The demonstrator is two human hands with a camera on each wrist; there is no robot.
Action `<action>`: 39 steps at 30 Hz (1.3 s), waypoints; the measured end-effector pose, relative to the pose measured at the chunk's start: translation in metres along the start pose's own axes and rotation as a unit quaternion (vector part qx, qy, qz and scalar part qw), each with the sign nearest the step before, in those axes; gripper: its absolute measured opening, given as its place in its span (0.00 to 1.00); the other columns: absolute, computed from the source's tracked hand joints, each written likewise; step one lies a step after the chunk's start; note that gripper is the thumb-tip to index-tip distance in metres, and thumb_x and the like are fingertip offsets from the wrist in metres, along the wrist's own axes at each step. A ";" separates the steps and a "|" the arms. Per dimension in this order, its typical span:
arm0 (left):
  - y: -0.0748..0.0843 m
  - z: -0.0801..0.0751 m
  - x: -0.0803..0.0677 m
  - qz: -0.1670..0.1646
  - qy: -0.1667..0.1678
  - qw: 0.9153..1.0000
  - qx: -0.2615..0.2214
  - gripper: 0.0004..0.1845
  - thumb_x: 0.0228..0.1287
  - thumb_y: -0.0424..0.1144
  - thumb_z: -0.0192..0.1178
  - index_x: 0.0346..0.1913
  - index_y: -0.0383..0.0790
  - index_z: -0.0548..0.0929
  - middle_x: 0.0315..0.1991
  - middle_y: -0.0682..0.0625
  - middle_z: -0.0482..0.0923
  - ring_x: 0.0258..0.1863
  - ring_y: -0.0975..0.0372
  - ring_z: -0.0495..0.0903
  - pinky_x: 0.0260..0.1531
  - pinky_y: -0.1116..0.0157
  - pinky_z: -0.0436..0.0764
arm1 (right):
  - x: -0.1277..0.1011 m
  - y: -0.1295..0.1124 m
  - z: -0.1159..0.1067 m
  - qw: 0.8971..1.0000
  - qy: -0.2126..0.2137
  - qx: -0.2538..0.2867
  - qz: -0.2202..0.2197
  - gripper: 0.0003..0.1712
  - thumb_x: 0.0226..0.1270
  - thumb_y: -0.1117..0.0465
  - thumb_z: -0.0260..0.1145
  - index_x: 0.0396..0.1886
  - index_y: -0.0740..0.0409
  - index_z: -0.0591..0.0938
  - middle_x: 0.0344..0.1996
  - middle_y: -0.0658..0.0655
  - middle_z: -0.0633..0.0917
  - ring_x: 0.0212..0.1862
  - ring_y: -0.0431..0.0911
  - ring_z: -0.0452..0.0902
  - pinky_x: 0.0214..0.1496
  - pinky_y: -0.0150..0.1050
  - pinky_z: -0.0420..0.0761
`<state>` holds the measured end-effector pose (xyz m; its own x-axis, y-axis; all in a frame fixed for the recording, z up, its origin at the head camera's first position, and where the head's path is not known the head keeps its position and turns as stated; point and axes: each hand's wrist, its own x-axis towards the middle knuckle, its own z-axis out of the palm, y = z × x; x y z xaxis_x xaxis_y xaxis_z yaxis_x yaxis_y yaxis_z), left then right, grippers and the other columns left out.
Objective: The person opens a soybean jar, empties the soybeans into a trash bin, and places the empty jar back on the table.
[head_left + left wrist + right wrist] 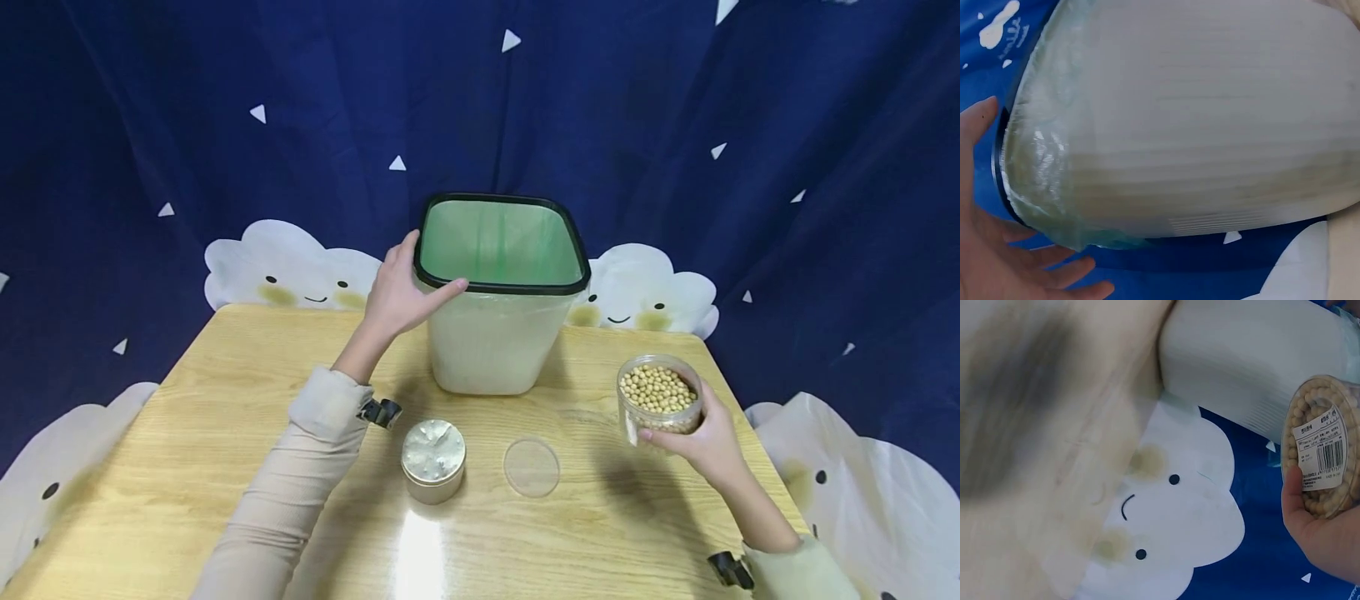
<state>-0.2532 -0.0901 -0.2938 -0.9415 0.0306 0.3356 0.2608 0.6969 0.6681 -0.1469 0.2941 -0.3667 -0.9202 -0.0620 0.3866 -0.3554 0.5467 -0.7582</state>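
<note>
Barcode [1330, 455] on clear round plastic jar [660, 422] reads only in right wrist view; head view gives its uncovered top, full of beige beans [658, 389]. Right hand [712, 437] grips jar above right side of pale wooden table [225, 417]. Left hand [399, 292] is spread, fingers loose, at black rim of white bin [487, 346]. Left wrist view adds translucent green liner [1047, 169] outside it. Count: 1 jar, 1 bin, 1 round silver-topped canister [433, 462], 1 clear disc [532, 468].
</note>
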 end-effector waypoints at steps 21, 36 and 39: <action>-0.013 0.015 0.002 -0.008 0.017 0.996 -0.082 0.50 0.46 0.59 0.64 0.69 0.40 0.54 0.67 0.44 0.57 0.65 0.52 0.57 0.61 0.54 0.59 | 0.085 -0.049 -0.035 0.998 0.040 0.045 -0.019 0.44 0.38 0.78 0.71 0.61 0.62 0.67 0.46 0.43 0.72 0.47 0.36 0.68 0.46 0.21 0.67; -0.013 0.015 0.001 -0.033 0.025 0.996 -0.079 0.50 0.46 0.61 0.63 0.69 0.43 0.55 0.66 0.44 0.58 0.64 0.52 0.58 0.60 0.54 0.60 | 0.131 -0.075 -0.042 0.998 0.029 0.047 -0.020 0.41 0.40 0.76 0.71 0.59 0.62 0.68 0.40 0.44 0.75 0.40 0.36 0.72 0.38 0.22 0.72; -0.013 0.015 0.000 -0.038 0.036 0.995 -0.084 0.49 0.47 0.62 0.62 0.69 0.43 0.56 0.65 0.43 0.59 0.63 0.51 0.60 0.59 0.53 0.61 | 0.139 -0.081 -0.042 0.999 0.027 0.035 -0.019 0.40 0.40 0.75 0.72 0.58 0.62 0.68 0.41 0.46 0.75 0.41 0.37 0.71 0.38 0.23 0.72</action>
<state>-0.2598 -0.0883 -0.3124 -0.9438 -0.0742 0.3222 0.2263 0.5656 0.7931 -0.2392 0.2759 -0.2292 -0.8958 -0.0350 0.4431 -0.4030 0.4842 -0.7766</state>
